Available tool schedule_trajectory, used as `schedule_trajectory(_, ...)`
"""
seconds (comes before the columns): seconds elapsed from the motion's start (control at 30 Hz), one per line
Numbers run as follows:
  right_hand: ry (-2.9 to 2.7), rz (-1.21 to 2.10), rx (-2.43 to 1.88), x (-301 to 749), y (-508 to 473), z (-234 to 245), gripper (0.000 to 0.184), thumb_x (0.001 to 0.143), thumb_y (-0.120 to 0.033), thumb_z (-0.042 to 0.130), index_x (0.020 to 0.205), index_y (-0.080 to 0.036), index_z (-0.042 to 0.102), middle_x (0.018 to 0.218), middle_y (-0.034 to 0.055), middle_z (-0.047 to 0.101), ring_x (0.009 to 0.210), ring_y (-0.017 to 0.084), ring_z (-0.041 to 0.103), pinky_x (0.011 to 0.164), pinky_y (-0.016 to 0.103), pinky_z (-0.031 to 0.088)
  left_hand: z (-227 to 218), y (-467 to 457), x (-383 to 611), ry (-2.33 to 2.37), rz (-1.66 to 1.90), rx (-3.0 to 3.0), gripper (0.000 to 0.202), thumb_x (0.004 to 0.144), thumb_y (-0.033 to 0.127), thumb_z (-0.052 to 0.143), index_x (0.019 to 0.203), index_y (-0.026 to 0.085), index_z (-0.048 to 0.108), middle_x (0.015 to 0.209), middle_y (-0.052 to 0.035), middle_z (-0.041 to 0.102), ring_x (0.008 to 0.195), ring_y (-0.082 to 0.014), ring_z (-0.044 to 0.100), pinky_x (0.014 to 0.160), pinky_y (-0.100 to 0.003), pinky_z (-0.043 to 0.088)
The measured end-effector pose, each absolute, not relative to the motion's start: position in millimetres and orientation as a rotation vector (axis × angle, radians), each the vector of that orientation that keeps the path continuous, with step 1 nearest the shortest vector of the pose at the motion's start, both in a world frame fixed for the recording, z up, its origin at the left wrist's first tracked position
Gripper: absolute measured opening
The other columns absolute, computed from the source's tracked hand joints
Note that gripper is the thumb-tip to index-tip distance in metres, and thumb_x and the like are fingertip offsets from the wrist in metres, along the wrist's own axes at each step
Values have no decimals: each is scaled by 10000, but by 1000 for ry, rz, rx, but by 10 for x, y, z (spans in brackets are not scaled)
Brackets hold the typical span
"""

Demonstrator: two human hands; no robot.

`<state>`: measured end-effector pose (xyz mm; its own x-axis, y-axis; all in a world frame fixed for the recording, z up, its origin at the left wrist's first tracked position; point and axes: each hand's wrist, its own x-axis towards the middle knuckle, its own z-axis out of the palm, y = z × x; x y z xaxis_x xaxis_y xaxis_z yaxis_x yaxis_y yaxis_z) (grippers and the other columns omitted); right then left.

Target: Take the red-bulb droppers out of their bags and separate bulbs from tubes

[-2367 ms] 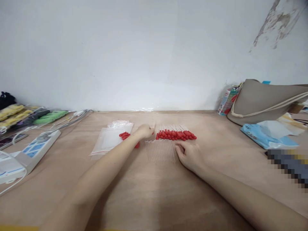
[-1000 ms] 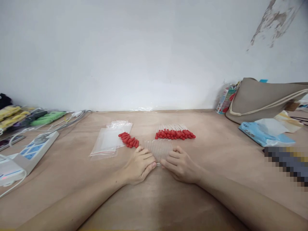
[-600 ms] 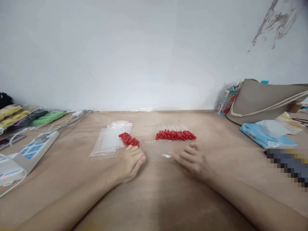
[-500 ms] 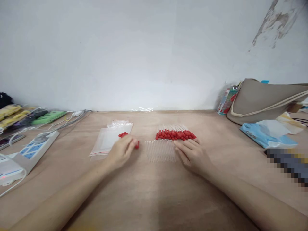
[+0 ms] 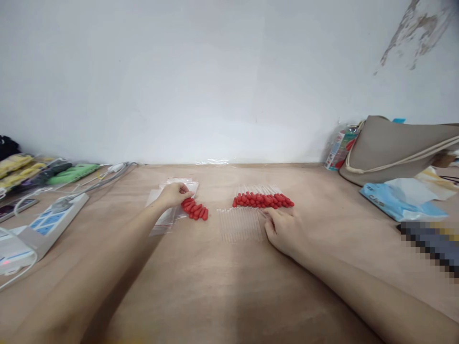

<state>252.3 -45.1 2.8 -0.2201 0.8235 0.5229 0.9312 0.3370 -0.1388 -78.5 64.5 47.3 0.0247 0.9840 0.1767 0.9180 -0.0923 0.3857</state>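
My left hand (image 5: 173, 194) reaches out over the clear zip bags (image 5: 162, 220), its fingers pinched together at the far end of a loose pile of red rubber caps (image 5: 195, 210). My right hand (image 5: 283, 230) lies on the wooden table (image 5: 222, 286) with curled fingers pinching the rightmost clear tube in a flat row of clear tubes (image 5: 239, 223). Just behind that row lies a row of tubes fitted with red caps (image 5: 263, 199).
A white power strip (image 5: 46, 224) with cables, and yellow and green packets (image 5: 53, 173), lie at the left. A beige bag (image 5: 398, 145), a blue packet with tissue (image 5: 398, 198) and a colourful wrapper (image 5: 339, 145) sit at the right. A white wall stands behind.
Both hands were together at the near edge of the clear tubes. My left hand has since moved away to the far end of the red caps; my right hand went to the tubes' right edge.
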Motion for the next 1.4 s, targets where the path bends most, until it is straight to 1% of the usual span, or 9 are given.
schedule_trajectory(0.1, -2099, -182, -1550, 2504, -465, 27, 277, 764, -151, 402, 974, -203, 576, 886, 28, 666, 785, 172, 583, 662, 285, 279, 511, 632, -789, 2049, 595, 2107, 355, 639, 536, 554, 652, 183, 590, 677, -23, 633, 634, -161, 571, 544, -226, 393)
schedule_trajectory(0.23, -2108, -160, -1554, 2470, -483, 33, 232, 769, -156, 400, 910, -210, 576, 836, 26, 657, 772, 177, 568, 649, 287, 264, 625, 574, -763, 2134, 643, 2132, 390, 700, 546, 486, 702, 171, 591, 736, -50, 637, 672, -188, 573, 552, -251, 383)
schedule_trajectory(0.37, -2135, -188, -1517, 2452, -482, 7, 197, 767, -154, 401, 866, -202, 564, 806, 35, 640, 752, 179, 550, 641, 281, 266, 682, 494, -503, 2058, 672, 2266, 333, 746, 479, 468, 768, 178, 610, 822, -46, 642, 764, -192, 579, 650, -260, 402)
schedule_trajectory(0.53, -2142, -172, -1479, 2456, -465, -62, 205, 783, -175, 408, 930, -205, 548, 854, 41, 632, 775, 180, 550, 665, 281, 291, 635, 430, 86, 1866, 539, 2411, 248, 687, 409, 551, 755, 192, 652, 860, -52, 641, 814, -208, 576, 720, -271, 407)
schedule_trajectory(0.63, -2129, -139, -1469, 2469, -457, -67, 214, 817, -192, 387, 952, -207, 551, 876, 47, 633, 793, 181, 558, 681, 288, 308, 604, 443, 362, 1827, 414, 2387, 242, 673, 396, 551, 714, 187, 666, 754, -57, 652, 734, -210, 583, 687, -282, 409)
schedule_trajectory(0.77, -2072, -47, -1469, 2499, -429, -45, 236, 830, -189, 375, 972, -204, 563, 912, 42, 640, 830, 173, 570, 695, 288, 331, 618, 475, 558, 1826, 243, 2253, 258, 675, 383, 531, 702, 169, 672, 618, -55, 643, 593, -197, 577, 574, -279, 406)
schedule_trajectory(1.1, -1995, 141, -1519, 2526, -368, -51, 238, 798, -169, 411, 938, -192, 603, 884, 33, 662, 800, 183, 592, 678, 287, 354, 571, 501, 695, 1857, 179, 2097, 238, 715, 333, 505, 636, 136, 613, 649, -76, 638, 571, -175, 574, 501, -242, 384)
schedule_trajectory(1.27, -1954, 184, -1544, 2527, -359, -65, 227, 803, -212, 415, 930, -177, 601, 836, 45, 646, 716, 173, 575, 652, 293, 365, 595, 556, 587, 1888, 252, 2164, 245, 773, 271, 443, 602, 139, 557, 626, -74, 603, 583, -173, 559, 524, -248, 375)
schedule_trajectory(1.4, -1821, 159, -1406, 2540, -336, -89, 257, 805, -287, 448, 992, -149, 557, 901, 82, 592, 793, 190, 548, 673, 308, 397, 693, 424, 410, 1844, 413, 2284, 230, 837, 246, 359, 717, 148, 530, 680, -65, 586, 644, -173, 551, 580, -258, 392)
